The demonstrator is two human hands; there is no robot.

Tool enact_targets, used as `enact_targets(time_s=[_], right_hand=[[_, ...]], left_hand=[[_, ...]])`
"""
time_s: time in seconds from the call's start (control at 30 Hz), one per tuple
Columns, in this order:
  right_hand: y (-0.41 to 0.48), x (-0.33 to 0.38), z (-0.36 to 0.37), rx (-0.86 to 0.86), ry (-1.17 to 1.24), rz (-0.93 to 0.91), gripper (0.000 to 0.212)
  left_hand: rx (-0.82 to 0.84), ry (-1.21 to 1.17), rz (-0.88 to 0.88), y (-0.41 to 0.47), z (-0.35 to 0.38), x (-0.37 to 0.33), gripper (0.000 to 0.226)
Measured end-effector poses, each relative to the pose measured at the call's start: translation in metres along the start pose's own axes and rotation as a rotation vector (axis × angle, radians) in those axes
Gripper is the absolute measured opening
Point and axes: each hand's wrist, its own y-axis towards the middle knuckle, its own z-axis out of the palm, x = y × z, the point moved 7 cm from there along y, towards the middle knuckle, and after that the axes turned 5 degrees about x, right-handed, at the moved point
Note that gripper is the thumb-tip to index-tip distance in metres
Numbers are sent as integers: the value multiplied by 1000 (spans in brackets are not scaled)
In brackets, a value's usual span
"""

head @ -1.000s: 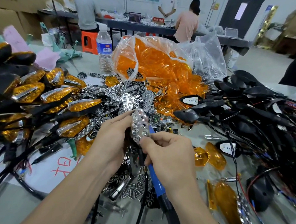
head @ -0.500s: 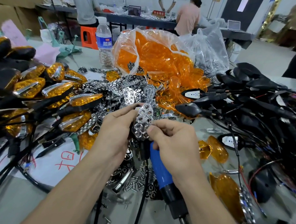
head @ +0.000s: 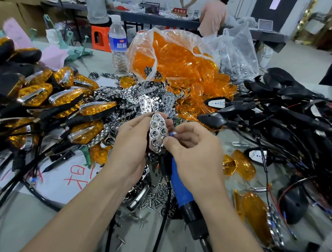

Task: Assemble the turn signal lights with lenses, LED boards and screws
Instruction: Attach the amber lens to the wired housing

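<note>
Your left hand (head: 134, 149) grips the chrome reflector (head: 157, 134); your right hand (head: 196, 155), curled round the blue screwdriver (head: 180, 183), thumbs its edge; seat it flush before any screws (head: 155, 199).

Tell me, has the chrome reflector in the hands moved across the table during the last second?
No, barely. The chrome reflector sits just below the pile of chrome pieces, as before; the camera tilted, shifting the whole view.

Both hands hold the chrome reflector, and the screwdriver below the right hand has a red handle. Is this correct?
No. The head view shows the screwdriver handle is blue, not red; the left hand and right hand do hold the chrome reflector.
</note>
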Motion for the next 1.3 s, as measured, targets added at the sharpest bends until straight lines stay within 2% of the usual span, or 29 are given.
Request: enact_targets(time_s=[0.07,0.2,0.37,0.47,0.67,0.8,0.93,1.07,1.2,1.3], right_hand=[[1,1,3,50,-11,-16,14],[-1,1,2,30,-4,-45,16],[-1,-2,-1,-5,18,-35,15],[-1,-3,1,27,48,-27,16],[-1,-2,3,69,70,-85,23],[0,-4,0,31,145,-82,39],[1,-9,1,18,188,-49,33],[2,-2,3,88,178,-87,34],[-1,9,3,146,158,-152,50],[-1,6,1,94,199,-129,60]], left_hand=[[38,-22,-23,-1,1,3,27],[140,-54,-88,1,7,9,47],[172,4,-81,6,12,5,30],[217,-29,-45,0,12,1,32],[191,-52,6,-1,14,-3,34],[209,18,25,-3,16,-6,32],[176,122,30,-3,13,-9,31],[149,140,38,-3,8,-12,31],[145,87,44,-2,6,-15,32],[158,107,46,-2,7,-15,33]])
